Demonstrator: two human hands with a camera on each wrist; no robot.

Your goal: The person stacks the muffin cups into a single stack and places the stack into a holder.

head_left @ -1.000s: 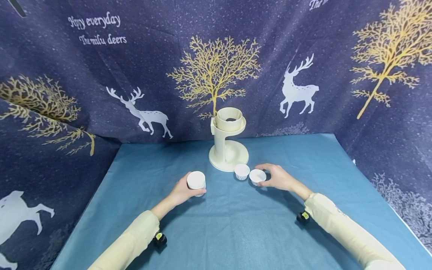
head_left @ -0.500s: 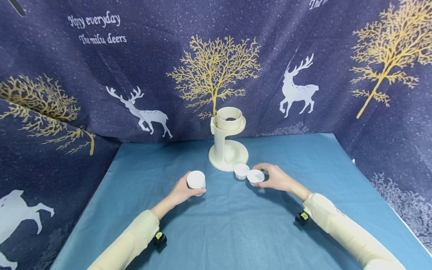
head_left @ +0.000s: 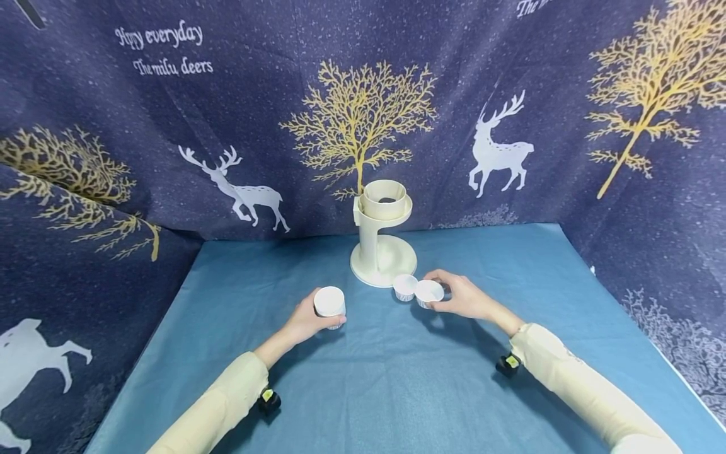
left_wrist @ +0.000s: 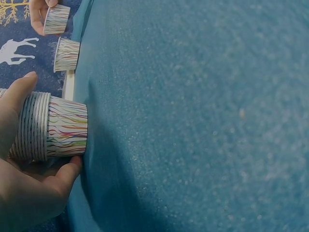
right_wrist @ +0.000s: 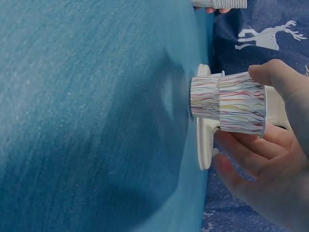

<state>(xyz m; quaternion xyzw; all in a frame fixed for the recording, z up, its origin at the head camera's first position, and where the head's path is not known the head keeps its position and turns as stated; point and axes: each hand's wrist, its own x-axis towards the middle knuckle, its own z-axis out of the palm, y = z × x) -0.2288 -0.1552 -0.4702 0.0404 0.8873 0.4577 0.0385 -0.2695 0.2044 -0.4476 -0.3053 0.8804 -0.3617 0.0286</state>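
My left hand (head_left: 302, 325) grips an upright stack of small paper cups (left_wrist: 67, 126), the rims nested close and the sides streaked with coloured lines. Between thumb and fingers my right hand (head_left: 466, 301) holds a single paper cup (right_wrist: 243, 104) by its upper part, mouth up. Its base hangs above the table in the left wrist view. Just left of it another paper cup (head_left: 405, 289) stands on the cloth, and the held one overlaps this cup in the right wrist view.
A cream stand (head_left: 370, 249) with a round base and a ring bearing a wide cream funnel-like cup (head_left: 384, 203) rises behind the cups. Blue cloth (head_left: 386, 391) covers the table. A dark curtain (head_left: 238, 113) with deer and trees hangs at the back.
My right hand has shifted slightly left, bringing its cup up beside the standing one, and has raised it a little. The left hand and its stack stay in place.
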